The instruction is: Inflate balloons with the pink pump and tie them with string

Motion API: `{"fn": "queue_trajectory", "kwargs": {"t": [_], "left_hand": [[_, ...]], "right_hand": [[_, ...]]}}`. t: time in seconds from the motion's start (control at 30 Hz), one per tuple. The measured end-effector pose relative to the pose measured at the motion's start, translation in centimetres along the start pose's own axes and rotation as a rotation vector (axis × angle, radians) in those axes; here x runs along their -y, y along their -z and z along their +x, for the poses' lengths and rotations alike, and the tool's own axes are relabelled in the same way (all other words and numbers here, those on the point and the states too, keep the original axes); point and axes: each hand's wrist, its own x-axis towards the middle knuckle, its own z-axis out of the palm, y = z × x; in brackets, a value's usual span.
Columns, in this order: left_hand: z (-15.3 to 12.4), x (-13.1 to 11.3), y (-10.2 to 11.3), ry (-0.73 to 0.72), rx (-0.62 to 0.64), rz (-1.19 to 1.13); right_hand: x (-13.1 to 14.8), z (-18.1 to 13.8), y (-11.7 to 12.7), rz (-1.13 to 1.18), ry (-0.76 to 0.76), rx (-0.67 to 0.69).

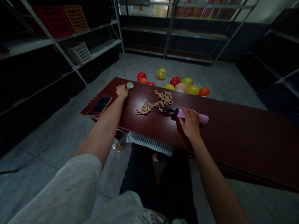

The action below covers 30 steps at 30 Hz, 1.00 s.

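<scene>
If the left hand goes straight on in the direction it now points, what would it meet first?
Probably the green item, right in front of the left hand; whether they touch is unclear.

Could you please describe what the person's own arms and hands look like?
The left hand and right hand are ungloved, with no watch or bracelet visible. A loose, short grey sleeve covers the left upper arm; on the right, only a bare forearm shows.
</scene>
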Motion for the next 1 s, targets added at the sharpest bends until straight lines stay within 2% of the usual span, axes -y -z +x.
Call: {"fn": "queue_trajectory", "kwargs": {"t": [0.17,0.27,0.33,0.37,0.43,0.53,0.6,0.7,0.77,0.83,1.0], "left_hand": [[-3.2,-0.4,1.2,-0.185,-0.117,-0.152],[-6.6,-1.9,2.2,-0.302,-0.086,-0.39],[-9.0,-3.3,2.7,-0.321,-0.009,-0.641],[-10.2,-4.1,2.9,-0.303,0.061,-0.817],[-12.4,-5.8,3.3,-0.152,0.208,-1.164],[-15.4,-8.0,3.5,0.069,0.416,-1.557],[-17.0,-9.2,3.3,0.154,0.552,-1.741],[-18.9,-10.5,1.9,0.267,0.696,-1.898],[-19.7,-11.1,0.5,0.351,0.721,-1.93],[-20.2,-11.5,-1.0,0.419,0.7,-1.932],[-20.4,-11.2,-3.6,0.426,0.607,-1.947]], "right_hand": [[0.3,0.0,0.9,0.006,0.016,-0.045],[0.6,-0.2,1.3,0.005,0.017,-0.063],[0.8,-0.3,1.6,0.004,0.006,-0.067],[0.8,-0.3,1.8,0.01,-0.004,-0.067],[1.0,-0.1,2.3,0.049,-0.044,-0.059],[1.1,0.7,3.5,0.221,-0.175,0.006],[1.0,1.1,4.3,0.481,-0.282,0.099],[1.1,1.1,5.4,1.076,-0.468,0.334],[1.2,0.5,5.6,1.401,-0.633,0.502],[1.2,-0.4,5.6,1.549,-0.711,0.578],[0.5,-2.1,4.9,1.637,-0.667,0.588]]}}
